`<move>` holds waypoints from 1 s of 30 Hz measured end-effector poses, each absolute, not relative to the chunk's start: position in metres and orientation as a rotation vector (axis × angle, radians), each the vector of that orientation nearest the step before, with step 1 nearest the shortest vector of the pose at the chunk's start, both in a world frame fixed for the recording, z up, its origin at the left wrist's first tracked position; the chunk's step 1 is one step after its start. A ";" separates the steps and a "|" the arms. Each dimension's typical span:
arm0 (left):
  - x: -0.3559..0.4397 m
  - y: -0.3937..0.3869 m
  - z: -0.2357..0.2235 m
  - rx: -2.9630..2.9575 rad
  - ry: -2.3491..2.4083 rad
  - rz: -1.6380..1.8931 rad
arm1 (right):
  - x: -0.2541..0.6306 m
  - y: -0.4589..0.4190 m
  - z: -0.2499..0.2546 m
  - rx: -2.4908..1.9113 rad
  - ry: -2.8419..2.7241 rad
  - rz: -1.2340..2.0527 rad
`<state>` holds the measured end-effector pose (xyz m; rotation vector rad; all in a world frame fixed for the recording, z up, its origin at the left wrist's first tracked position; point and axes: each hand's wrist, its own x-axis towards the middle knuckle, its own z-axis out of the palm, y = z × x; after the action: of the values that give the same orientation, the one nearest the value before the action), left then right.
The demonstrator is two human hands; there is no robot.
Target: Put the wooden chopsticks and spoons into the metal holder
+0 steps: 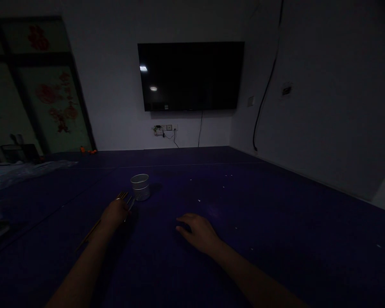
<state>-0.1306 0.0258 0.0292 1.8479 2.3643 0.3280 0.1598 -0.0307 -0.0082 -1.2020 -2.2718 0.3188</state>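
The room is dim. My left hand rests on the dark blue surface, closed over a bundle of thin sticks that look like chopsticks. Their tips poke out ahead of the hand and their other ends trail back to the left. Just beyond the tips stands a small silver metal cup, upright. My right hand lies palm down on the blue surface to the right, fingers loosely stretched toward the left, holding nothing.
A black wall-mounted screen hangs on the white wall ahead, with sockets and cables beneath it. Panels with red flower patterns stand at the left. Crumpled clear plastic lies on the far left.
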 end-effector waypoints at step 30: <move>-0.174 0.029 0.020 1.316 2.744 0.555 | 0.161 -0.026 -0.010 -1.259 -2.196 0.268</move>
<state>-0.1739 0.0286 0.0204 1.3162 2.7443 0.5551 0.1615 -0.0257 -0.0105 -1.2587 -2.1964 0.2679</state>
